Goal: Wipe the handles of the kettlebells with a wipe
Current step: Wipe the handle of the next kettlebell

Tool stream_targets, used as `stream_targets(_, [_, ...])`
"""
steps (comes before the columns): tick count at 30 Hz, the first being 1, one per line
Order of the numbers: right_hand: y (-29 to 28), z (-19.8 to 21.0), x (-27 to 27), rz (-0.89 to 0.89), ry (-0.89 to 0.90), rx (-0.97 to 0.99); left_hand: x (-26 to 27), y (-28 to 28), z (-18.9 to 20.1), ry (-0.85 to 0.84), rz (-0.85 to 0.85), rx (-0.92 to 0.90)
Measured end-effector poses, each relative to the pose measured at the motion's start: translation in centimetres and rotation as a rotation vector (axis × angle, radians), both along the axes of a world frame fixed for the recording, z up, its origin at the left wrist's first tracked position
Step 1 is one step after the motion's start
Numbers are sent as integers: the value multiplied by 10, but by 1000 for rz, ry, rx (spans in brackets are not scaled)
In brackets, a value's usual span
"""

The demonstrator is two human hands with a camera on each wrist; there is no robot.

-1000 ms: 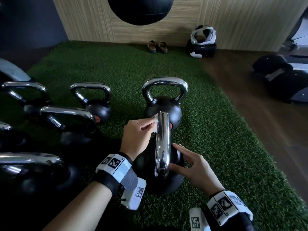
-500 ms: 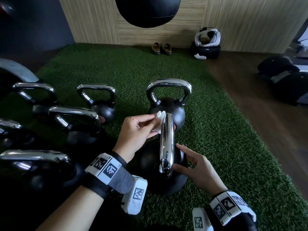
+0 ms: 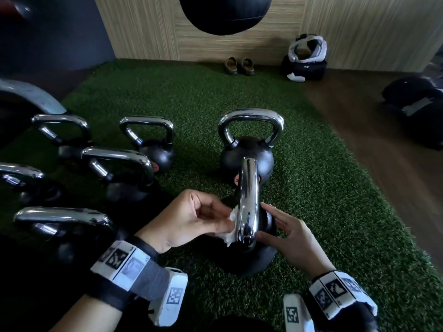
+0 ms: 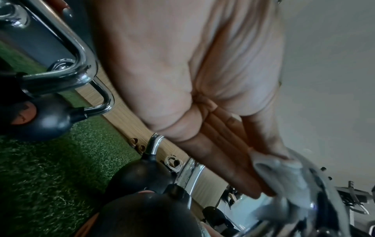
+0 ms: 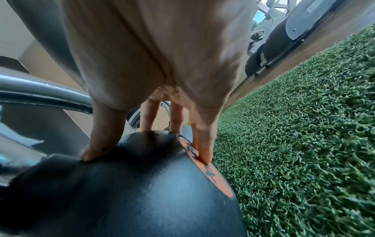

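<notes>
Green turf mat [image 3: 311,188] covers most of the floor, with brown wood flooring [image 3: 388,149] along its right edge. A pair of brown shoes [image 3: 239,65] sits by the wood-panel wall [image 3: 239,44]. Near them there's a white headset [image 3: 308,50] on a black bag [image 3: 309,69], and a big black ball [image 3: 225,13] hangs up top.

Left hand [image 3: 191,219] pinches with curled fingers; right hand [image 3: 291,234] rests with straight, spread fingers

Head view high above the kettlebell [image 3: 248,250]; wrist views close, perhaps blurred, sharing its handle [image 4: 190,172].
</notes>
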State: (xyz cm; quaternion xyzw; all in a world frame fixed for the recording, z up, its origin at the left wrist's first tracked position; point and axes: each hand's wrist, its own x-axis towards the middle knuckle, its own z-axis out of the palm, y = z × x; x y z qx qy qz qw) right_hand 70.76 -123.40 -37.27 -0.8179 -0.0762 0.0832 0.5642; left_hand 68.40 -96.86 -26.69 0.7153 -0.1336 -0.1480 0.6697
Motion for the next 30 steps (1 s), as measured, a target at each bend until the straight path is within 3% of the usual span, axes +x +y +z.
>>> stream_targets(7, [-2,7,-2,6,-11,-19,-9,3,-1,-80,-61,222])
stream_targets(13, [-2,4,-1,8,-23,-26,-9,-6,-13,-126,18,408])
stream_targets(19, [-2,12,1,8,-20,-86,-5,-2,-19,-94,65,358])
stream_targets(22, [-2,40,-1,-63,-103,-147,4,3,-6,-141,202,250])
stream_targets(26, [0,94,-11,-131,-316,29,7,-2,24,-199,335,52])
stream_targets(30, [16,130,-27,-14,-458,174,2,-20,50,-212,315,-64])
